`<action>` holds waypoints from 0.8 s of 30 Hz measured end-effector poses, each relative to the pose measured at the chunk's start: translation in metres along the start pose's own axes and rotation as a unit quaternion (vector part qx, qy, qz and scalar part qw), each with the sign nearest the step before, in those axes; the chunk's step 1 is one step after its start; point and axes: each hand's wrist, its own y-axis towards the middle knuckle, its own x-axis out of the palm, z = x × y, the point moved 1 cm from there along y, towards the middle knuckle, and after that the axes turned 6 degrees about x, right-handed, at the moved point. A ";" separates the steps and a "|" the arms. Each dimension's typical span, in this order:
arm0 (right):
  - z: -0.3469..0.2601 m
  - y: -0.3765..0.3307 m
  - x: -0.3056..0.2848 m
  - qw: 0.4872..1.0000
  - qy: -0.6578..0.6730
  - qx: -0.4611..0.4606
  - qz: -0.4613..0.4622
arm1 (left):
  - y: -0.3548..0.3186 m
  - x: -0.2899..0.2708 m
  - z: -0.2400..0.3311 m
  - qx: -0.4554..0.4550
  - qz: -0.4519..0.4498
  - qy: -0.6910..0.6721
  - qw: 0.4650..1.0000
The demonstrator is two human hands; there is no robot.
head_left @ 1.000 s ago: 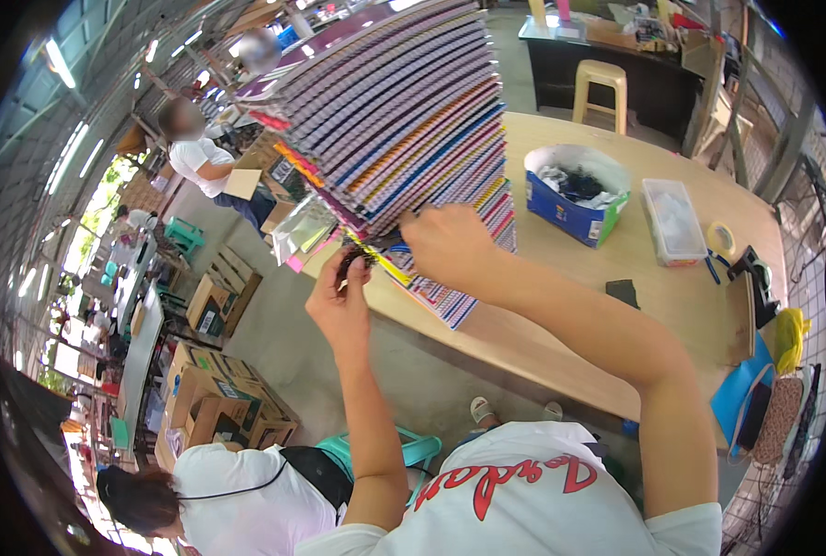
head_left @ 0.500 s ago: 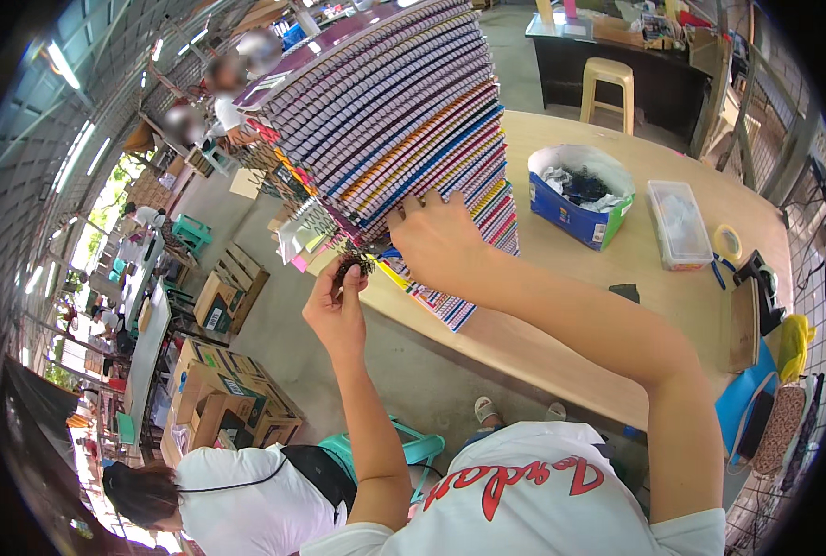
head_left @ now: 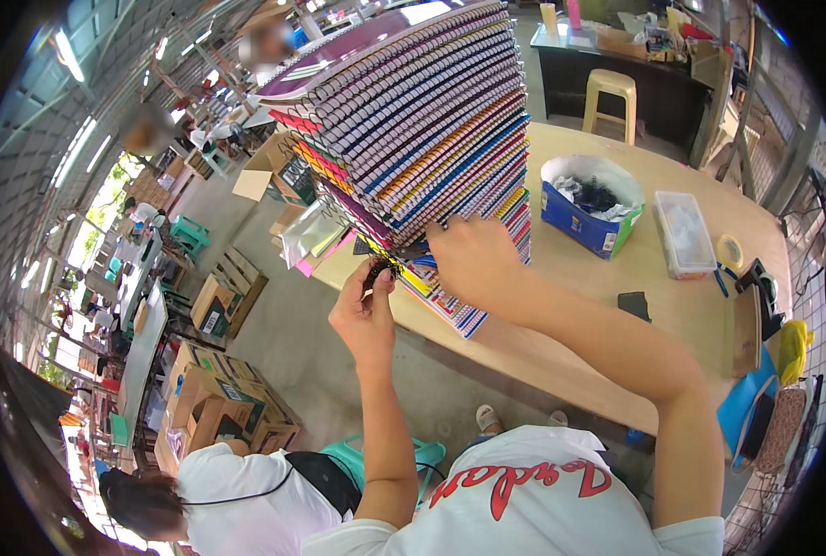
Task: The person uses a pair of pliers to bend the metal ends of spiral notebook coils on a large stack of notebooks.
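A tall, leaning stack of spiral-bound notebooks (head_left: 422, 120) stands on the table, wire-bound edges facing me. My left hand (head_left: 365, 320) is raised at the stack's lower left corner, its fingers pinched round a dark tangle of wire bits (head_left: 382, 269). Against the bound edges, my right hand (head_left: 473, 258) is closed on pliers (head_left: 416, 249). Their dark jaws point left, towards the tangle, and a bit of blue handle shows below the fingers. My right palm hides most of the tool.
On the wooden table (head_left: 571, 343) stand a blue cut-down box (head_left: 584, 225) holding dark scraps and a clear plastic container (head_left: 684, 236). A tape roll (head_left: 729, 250) lies beyond. To my left, a person in white (head_left: 255, 496) sits close by, near cardboard boxes (head_left: 218, 398).
Both hands have shifted slightly right and down in the picture, as has the stack. My right hand now sits lower along the bound edges, and the pliers show more plainly.
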 end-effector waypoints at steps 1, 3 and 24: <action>0.002 0.001 0.000 1.000 -0.005 0.004 0.001 | 0.000 0.000 -0.001 -0.003 -0.002 -0.001 1.000; 0.004 0.002 -0.001 1.000 0.009 -0.024 0.006 | 0.003 -0.002 -0.001 -0.005 -0.005 -0.015 1.000; 0.137 -0.349 0.046 0.500 0.620 0.565 0.213 | -0.047 0.265 -0.019 -0.211 -0.368 -0.334 0.841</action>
